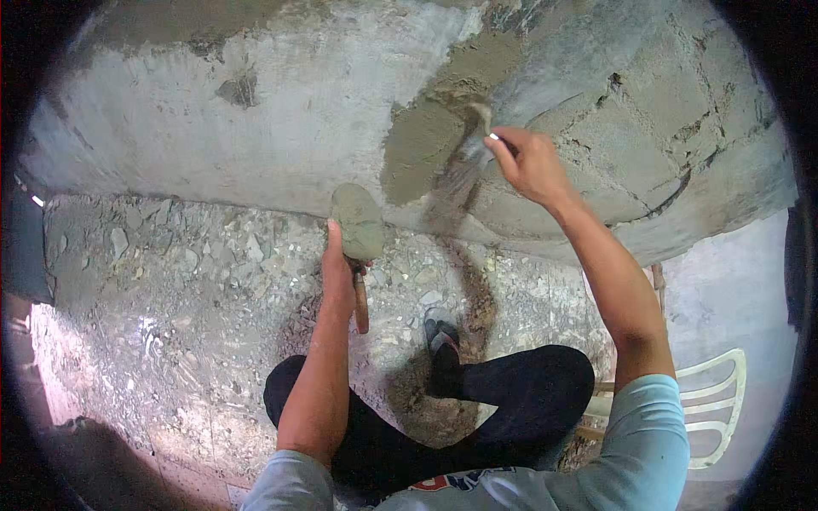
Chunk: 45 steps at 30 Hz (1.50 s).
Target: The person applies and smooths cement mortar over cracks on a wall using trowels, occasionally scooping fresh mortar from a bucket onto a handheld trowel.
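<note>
My left hand (pixel 338 274) is closed round a wooden-handled trowel (pixel 362 311). A rounded heap of wet grey-green mortar (pixel 356 221) covers its blade, held low in front of the wall. Higher up and to the right, my right hand (pixel 538 169) pinches a small, thin tool (pixel 483 113) against the wall (pixel 315 111). My fingers and motion blur partly hide that tool, so its exact kind cannot be made out. Just left of it, a patch of fresh, damp mortar (pixel 422 145) spreads over the paler plaster.
Rubble and stone chips (pixel 187 272) litter the ground along the wall's foot. Cracked, rough mortar (pixel 648 136) covers the wall at right. A pale plastic chair (pixel 724 409) stands behind my right arm. My sandalled foot (pixel 440 332) rests between my hands, nearer to me.
</note>
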Tool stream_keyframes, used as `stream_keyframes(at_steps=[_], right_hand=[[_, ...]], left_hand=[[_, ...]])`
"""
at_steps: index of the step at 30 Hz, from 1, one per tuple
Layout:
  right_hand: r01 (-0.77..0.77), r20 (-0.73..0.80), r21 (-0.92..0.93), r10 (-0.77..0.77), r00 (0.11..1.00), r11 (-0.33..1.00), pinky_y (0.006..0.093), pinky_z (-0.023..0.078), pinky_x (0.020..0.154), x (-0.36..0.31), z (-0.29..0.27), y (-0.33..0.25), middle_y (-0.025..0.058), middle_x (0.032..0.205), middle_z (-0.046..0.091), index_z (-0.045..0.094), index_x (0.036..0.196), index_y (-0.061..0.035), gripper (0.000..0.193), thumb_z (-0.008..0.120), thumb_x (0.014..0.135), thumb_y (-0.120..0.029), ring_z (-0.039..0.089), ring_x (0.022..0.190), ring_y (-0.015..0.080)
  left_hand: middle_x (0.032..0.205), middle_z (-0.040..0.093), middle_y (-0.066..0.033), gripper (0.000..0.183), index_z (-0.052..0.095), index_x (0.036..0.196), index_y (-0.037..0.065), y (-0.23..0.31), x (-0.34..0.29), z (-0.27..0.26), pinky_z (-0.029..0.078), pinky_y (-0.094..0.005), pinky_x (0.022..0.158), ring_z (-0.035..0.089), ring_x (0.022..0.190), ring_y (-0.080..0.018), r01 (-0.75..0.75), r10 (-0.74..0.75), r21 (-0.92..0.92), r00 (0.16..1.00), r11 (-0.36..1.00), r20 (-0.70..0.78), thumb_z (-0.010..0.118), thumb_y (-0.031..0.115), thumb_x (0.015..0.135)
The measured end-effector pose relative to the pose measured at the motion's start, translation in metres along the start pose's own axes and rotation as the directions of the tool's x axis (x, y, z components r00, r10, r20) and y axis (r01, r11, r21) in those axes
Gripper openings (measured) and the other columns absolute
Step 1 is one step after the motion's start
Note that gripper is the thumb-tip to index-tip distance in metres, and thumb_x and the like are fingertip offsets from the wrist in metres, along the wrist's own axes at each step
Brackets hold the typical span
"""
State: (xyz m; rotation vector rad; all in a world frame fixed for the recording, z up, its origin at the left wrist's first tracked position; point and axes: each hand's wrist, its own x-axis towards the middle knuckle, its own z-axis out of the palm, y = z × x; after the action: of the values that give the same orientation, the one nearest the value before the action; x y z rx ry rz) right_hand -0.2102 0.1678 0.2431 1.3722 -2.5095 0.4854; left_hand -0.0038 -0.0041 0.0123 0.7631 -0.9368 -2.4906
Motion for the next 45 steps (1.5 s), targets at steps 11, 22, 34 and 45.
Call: stream_keyframes(at_steps=[11,22,34,45], right_hand=[[0.173,-0.034,-0.047,-0.174,0.984,0.984,0.0480,0.052,0.064,-0.030,0.097,-0.022,0.0200,0.085,0.067,0.070,0.104,-0.0026,0.025,0.063,0.101,-0.026,0.066,0.073,0.0405],[0.127,-0.306,-0.137,-0.164,0.938,0.982,0.0479,0.052,0.068,0.002,0.020,-0.021,0.0219,0.083,0.068,0.069,0.097,-0.0017,0.023,0.065,0.098,-0.025,0.066,0.076,0.0415],[0.109,0.185,-0.190,-0.073,0.980,0.976,0.0525,0.058,0.065,-0.083,0.135,0.013,0.0162,0.090,0.067,0.065,0.104,-0.0041,0.027,0.060,0.101,-0.031,0.070,0.076,0.0410],[0.079,0.079,-0.251,-0.061,0.995,0.965,0.0494,0.057,0.060,-0.062,0.128,0.031,0.0140,0.090,0.066,0.070,0.113,-0.0072,0.029,0.061,0.101,-0.033,0.069,0.071,0.0383]], left_hand=[[0.126,0.065,-0.0046,0.076,0.050,0.145,0.010,0.000,0.008,-0.020,0.047,-0.0331,0.078,0.060,0.101,-0.0182,-0.036,0.037,-0.009,0.998,0.999,0.049,0.040,0.071,0.101],[0.099,0.065,-0.0033,0.079,0.062,0.129,0.005,-0.002,0.005,-0.006,0.039,-0.0306,0.068,0.053,0.080,-0.0144,-0.035,0.035,-0.038,0.999,0.999,-0.003,0.045,0.075,0.098],[0.142,0.056,-0.0110,0.084,0.046,0.150,0.004,0.021,-0.006,-0.015,0.038,-0.0405,0.109,0.052,0.127,-0.0253,-0.079,0.080,-0.061,0.997,0.995,0.015,0.038,0.072,0.102],[0.139,0.058,-0.0087,0.080,0.045,0.150,0.006,0.015,-0.005,-0.010,0.041,-0.0397,0.102,0.055,0.122,-0.0250,-0.100,0.101,-0.048,0.995,0.994,0.018,0.038,0.070,0.102]])
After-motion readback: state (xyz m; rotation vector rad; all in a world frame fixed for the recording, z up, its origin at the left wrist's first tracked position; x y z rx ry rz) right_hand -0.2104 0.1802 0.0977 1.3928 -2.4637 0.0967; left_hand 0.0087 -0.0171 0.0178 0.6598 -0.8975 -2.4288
